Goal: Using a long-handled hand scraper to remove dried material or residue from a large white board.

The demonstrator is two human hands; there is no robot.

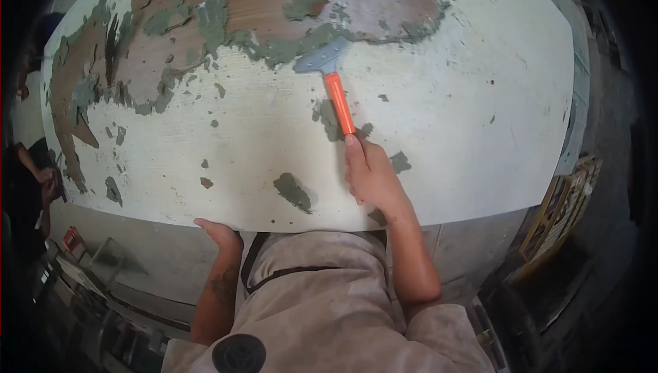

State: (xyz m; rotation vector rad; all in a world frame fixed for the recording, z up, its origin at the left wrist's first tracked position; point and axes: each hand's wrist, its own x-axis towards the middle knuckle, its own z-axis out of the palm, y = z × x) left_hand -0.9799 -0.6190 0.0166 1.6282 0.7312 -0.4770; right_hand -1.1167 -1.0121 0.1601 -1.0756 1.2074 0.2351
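In my right hand point(370, 174) is a scraper point(340, 102) with an orange handle and a wide grey blade, my fingers closed round the handle's near end. The blade touches the lower border of a brown patch point(260, 10) edged with grey-green flakes on a large pale board point(480, 113). At the board's near edge my left hand point(221, 232) grips the rim, its thumb on the edge and the other fingers hidden below. Loose grey-green flakes point(293, 191) lie on the board between my hands, and others lie around the scraper handle.
Along the right side stands a wooden slatted frame point(558, 205) beside the board. Another person's hands point(46, 184) show at the far left. A red object point(72, 238) and metal framing are on the floor at lower left.
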